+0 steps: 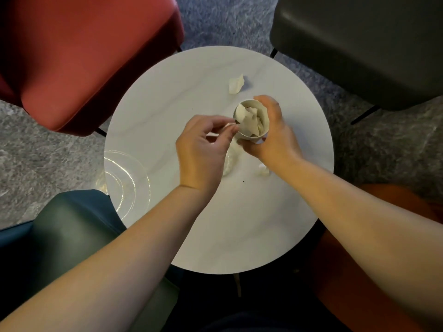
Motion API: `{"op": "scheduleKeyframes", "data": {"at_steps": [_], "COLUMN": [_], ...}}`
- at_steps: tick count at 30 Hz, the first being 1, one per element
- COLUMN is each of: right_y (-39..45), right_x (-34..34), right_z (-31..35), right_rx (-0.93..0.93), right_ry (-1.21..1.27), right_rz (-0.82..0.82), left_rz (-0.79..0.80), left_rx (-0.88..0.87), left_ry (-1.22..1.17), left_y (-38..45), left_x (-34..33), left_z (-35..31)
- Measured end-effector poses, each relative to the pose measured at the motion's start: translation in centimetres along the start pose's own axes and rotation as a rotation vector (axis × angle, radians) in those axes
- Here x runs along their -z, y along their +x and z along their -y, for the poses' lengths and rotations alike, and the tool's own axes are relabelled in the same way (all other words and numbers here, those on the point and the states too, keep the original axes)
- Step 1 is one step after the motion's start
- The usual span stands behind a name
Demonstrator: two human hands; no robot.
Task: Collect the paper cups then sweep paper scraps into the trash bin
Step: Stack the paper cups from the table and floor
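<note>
Head view, looking down: the right hand (271, 130) is wrapped around one paper cup (251, 121) and holds it tipped a little above the round white surface (191, 236). The cup is already stuffed with crumpled paper scraps. The left hand (203, 149) is just beside the cup, on the side of the red chair (84, 56). Its fingers pinch something thin and pale by the cup's rim; it looks like another scrap going in, but it is too blurry to be sure.

So the job looks about halfway. Some scraps are picked up and sit in the cup. Some are still out. No trash bin can be seen, so nothing has gone into a bin as far as this shows.

Counting: one cup that I can see. If there are more cups stacked inside it, I cannot tell. Three loose bits of paper still lie out: one scrap (236, 83) beyond the cup, one white wad (231, 159) right under the cup and partly hidden by the left hand, and one small scrap (263, 171) under the right wrist, on the near side of the cup. One clear plastic lid (127, 178) sits well away from the cup, at the edge near the green chair (72, 231). Two tiny dark crumbs are there too.
</note>
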State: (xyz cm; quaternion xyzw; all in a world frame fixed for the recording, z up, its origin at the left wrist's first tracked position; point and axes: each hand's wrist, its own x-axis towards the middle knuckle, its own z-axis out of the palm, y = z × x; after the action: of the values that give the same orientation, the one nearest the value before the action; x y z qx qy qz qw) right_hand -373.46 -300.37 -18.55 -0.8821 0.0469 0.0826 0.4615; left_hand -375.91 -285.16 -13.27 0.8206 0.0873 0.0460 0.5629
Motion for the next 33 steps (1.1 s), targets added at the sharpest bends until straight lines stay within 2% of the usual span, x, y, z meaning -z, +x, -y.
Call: {"op": "scheduleKeyframes", "data": {"at_steps": [6,9,13,15,17,19,22,29,31,33], "right_y": [0.1,0.1,0.1,0.1,0.1,0.1,0.1,-0.3,-0.3,-0.2], "right_x": [0.3,0.3,1.2,2.0,2.9,3.8,5.2,7.0,7.1,7.1], "right_z": [-0.2,-0.2,-0.8,-1.4,-2.0,-2.6,-3.6,-4.8,-5.1,-5.2], "right_rx": [0.033,0.000,-0.008,-0.019,-0.022,-0.019,-0.003,0.013,0.022,0.039], "right_ry": [0.008,0.018,-0.013,-0.017,-0.043,-0.092,-0.171,-0.089,-0.058,-0.058], "right_rz": [0.044,-0.006,0.014,0.025,0.028,0.034,0.039,0.045,0.050,0.045], "left_rz": [0.156,0.086,0.000,0.108,0.326,0.509,0.658,0.733,0.712,0.660], "left_rx": [-0.039,-0.030,0.093,0.155,0.175,0.143,0.044,-0.102,-0.130,-0.071], "left_ry": [0.079,0.108,0.142,0.229,0.315,0.413,0.530,0.666,0.698,0.639], "left_y": [1.6,1.8,0.9,0.2,-0.7,-1.6,-2.2,-2.2,-2.3,-2.4], "left_x": [-2.6,-2.4,-1.7,-1.8,-2.6,-3.9,-6.0,-9.3,-9.7,-9.9], "left_z": [-1.0,0.2,2.6,4.2,5.5,6.5,7.4,9.2,9.8,10.1]}}
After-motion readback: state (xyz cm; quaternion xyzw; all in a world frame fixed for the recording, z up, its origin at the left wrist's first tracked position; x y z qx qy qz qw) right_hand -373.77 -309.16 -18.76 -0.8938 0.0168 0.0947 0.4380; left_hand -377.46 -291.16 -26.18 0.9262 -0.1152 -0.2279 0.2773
